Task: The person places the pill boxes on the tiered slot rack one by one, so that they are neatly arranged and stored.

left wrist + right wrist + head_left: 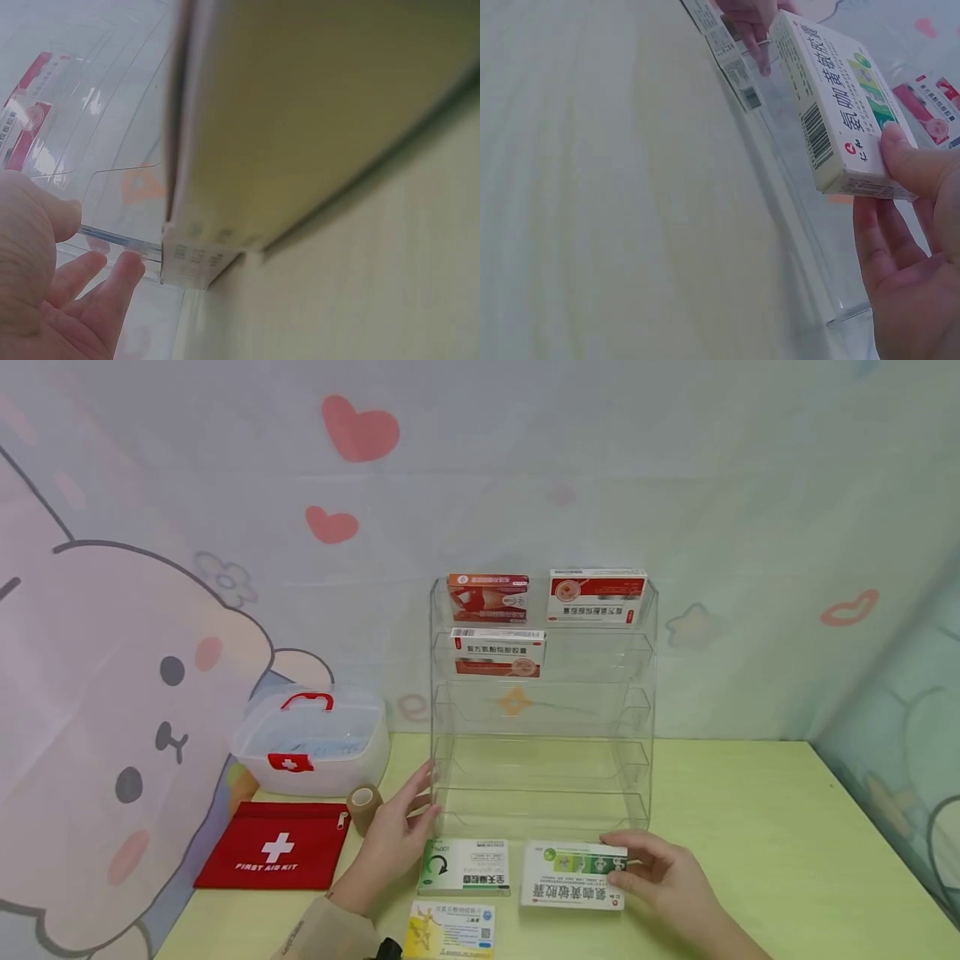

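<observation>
My right hand (667, 877) pinches a white and green medicine box (573, 889) at its right end, thumb on the printed face and fingers behind. In the right wrist view the box (840, 105) is held up off the table, in front of a clear acrylic display rack (540, 806). At the rack's lower left corner, my left hand (397, 827) holds its side edge between thumb and fingers. In the left wrist view the thumb and fingers (112, 292) lie on either side of that edge. A green and white medicine box (468, 868) lies just right of the left hand.
A yellow and white box (450, 931) lies nearest me. Red medicine boxes (487, 599) stand on the rack's upper tiers. At left are a red first aid pouch (273, 847), a brown tape roll (364, 810) and a white lidded case (315, 752). Behind hangs a printed cloth (750, 527).
</observation>
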Demonstrator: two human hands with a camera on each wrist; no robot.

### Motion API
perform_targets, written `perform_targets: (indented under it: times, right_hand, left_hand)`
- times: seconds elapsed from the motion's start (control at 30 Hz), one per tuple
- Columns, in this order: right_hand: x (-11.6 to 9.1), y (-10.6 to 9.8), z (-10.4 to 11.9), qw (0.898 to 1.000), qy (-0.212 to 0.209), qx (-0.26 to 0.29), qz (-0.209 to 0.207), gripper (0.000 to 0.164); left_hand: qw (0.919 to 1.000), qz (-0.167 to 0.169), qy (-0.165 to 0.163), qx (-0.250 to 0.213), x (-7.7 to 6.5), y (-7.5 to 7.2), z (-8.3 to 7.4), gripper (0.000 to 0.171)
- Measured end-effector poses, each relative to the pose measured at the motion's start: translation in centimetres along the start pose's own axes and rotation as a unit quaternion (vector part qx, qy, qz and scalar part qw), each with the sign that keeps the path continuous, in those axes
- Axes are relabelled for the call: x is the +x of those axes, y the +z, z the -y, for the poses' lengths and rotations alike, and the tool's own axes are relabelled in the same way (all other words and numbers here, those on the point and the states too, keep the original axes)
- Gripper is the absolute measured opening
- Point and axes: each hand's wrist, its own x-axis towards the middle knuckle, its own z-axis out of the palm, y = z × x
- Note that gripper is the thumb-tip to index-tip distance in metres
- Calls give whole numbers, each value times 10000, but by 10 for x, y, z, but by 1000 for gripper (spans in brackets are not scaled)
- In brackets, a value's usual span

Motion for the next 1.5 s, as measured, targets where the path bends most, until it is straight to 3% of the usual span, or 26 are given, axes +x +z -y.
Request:
perform_targets:
  times: [0.23, 0.57, 0.9, 1.2, 1.5]
  right_hand:
    - [10, -15, 23, 9955, -344, -530, -710, 44]
    - [45, -38, 67, 9757, -815, -1401, -1477, 43]
    - [99, -67, 120, 9387, -1228, -2502, -2028, 43]
    - [140, -86, 147, 9162, -1728, -2721, -2380, 40]
    - [178, -86, 173, 9169, -1630, -2430, -2714, 35]
  left_hand:
    - [10000, 20, -70, -1, 2, 2, -2, 78]
    - [9999, -17, -94, -41, 1, 2, 0, 79]
    - [9999, -9, -135, -31, -1, 2, 2, 78]
    - [9999, 39, -98, -114, 0, 1, 1, 78]
    - [9999, 40, -127, -71, 0, 1, -1, 78]
